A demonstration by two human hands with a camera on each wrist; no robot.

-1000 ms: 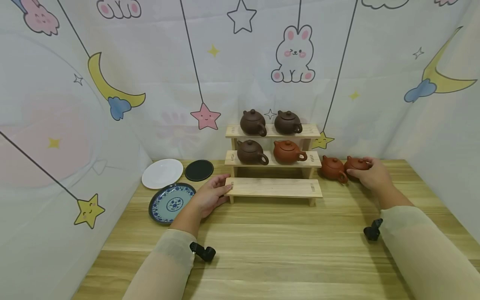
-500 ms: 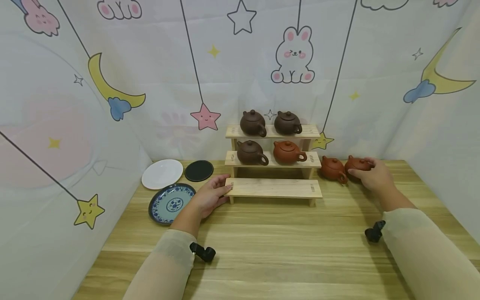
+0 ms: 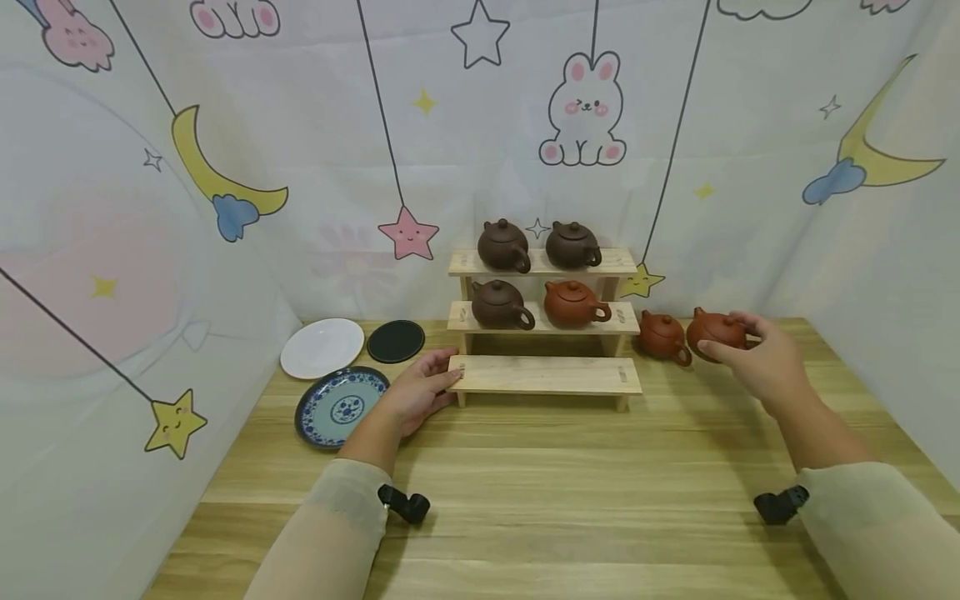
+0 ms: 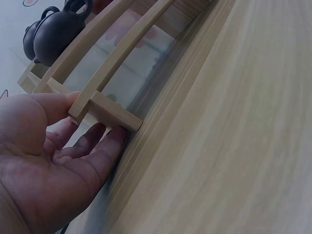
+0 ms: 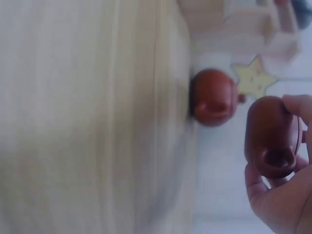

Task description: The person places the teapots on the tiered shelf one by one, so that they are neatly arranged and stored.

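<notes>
My right hand holds a reddish-brown clay teapot, fingers and thumb on opposite sides of its body. In the right wrist view this teapot hangs clear of the tabletop, its handle toward the camera. Beside it a second reddish teapot sits on the table. My left hand grips the left end of the wooden tiered shelf at its lowest step. The left wrist view shows the thumb on the board's end and fingers against the leg.
Two dark brown teapots stand on the top step. A dark teapot and a reddish one share the middle step. At left lie a white plate, a black round mat and a blue patterned plate.
My right hand has raised the reddish teapot slightly off the table, and the right forearm has shifted right and toward me. My left hand keeps its place on the shelf.
</notes>
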